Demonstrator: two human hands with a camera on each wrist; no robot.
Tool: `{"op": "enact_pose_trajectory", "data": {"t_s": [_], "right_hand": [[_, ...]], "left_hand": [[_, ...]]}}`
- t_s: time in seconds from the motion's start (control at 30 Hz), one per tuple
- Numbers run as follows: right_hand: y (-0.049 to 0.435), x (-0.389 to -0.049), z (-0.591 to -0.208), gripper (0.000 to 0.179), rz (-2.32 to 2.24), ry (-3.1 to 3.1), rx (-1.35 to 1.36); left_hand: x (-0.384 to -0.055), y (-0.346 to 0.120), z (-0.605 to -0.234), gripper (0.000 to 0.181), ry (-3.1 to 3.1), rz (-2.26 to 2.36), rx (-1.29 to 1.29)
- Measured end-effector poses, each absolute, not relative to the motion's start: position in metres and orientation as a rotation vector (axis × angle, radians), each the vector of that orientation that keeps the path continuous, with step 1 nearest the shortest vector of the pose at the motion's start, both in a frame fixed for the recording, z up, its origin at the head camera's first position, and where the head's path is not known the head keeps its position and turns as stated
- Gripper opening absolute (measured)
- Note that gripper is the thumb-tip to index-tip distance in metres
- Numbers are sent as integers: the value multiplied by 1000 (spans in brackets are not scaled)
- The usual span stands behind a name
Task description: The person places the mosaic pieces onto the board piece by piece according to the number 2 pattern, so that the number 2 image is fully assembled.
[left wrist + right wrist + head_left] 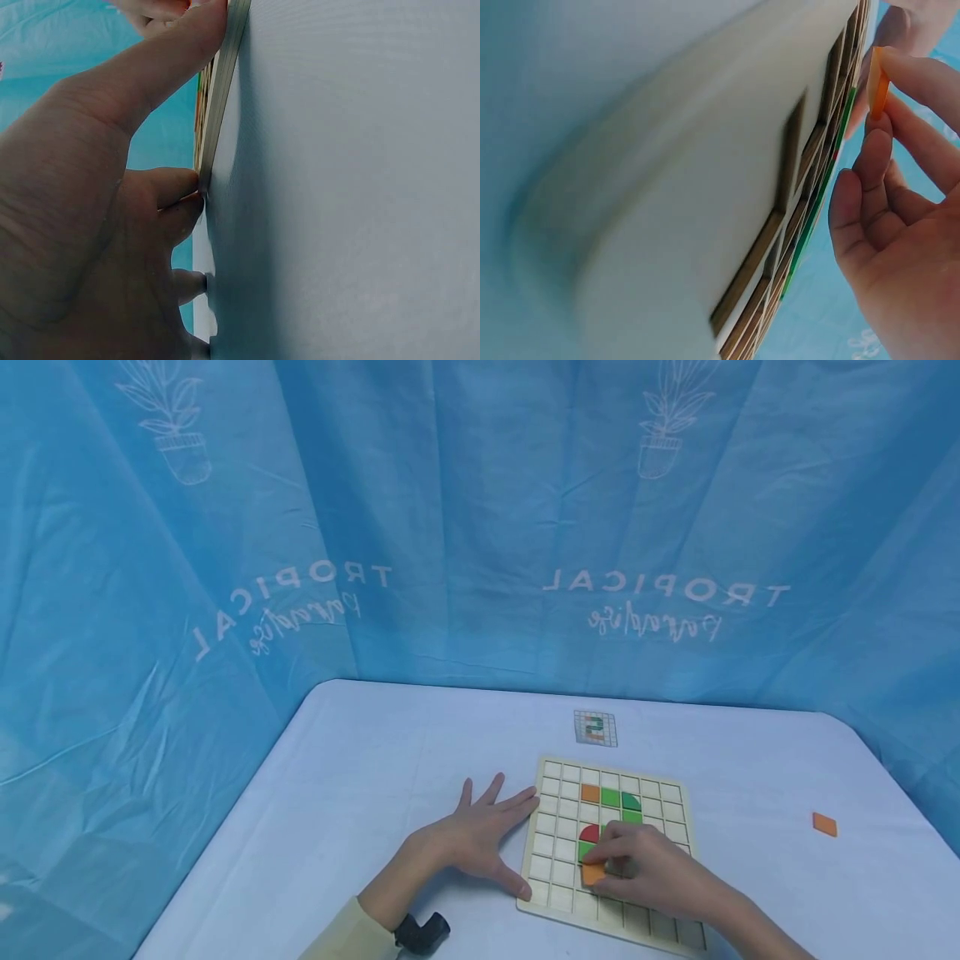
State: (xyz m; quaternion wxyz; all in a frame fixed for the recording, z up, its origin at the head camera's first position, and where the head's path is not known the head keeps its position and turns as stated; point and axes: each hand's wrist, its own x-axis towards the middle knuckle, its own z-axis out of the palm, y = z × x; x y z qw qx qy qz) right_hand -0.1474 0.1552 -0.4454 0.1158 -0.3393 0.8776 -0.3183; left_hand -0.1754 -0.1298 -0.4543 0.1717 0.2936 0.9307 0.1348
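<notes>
A wooden grid board [553, 870] lies on the table, holding an orange square [590, 793], green squares [611, 797], a dark green quarter-round tile [632, 802] and a red quarter-round tile [590, 833]. My right hand [652, 870] is over the board's lower middle and pinches an orange square tile [878, 82] between thumb and fingers, just below a green square at the left. With fingers spread, my left hand [480, 837] touches the board's left edge [217, 112] with thumb and fingertip. Some tiles are hidden under the right hand.
A small pattern card [596, 728] showing a coloured figure lies behind the board. One loose orange tile [824, 824] is at the far right on the white table [420, 735]. Blue printed curtains [487, 527] hang round the table. A black object [422, 933] sits by the left wrist.
</notes>
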Motion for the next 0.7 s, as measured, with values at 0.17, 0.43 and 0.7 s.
{"op": "enact_pose_trajectory", "data": {"t_s": [0.17, 0.43, 0.7], "right_hand": [[150, -147, -445, 22, -874, 2592, -998], [145, -145, -447, 26, -772, 2648, -990], [142, -142, -446, 26, -723, 2698, -1000]], "left_hand": [[-176, -130, -455, 119, 2642, 371, 839], [-176, -130, -454, 119, 2634, 380, 831], [-176, -130, -454, 119, 2640, 376, 835]]}}
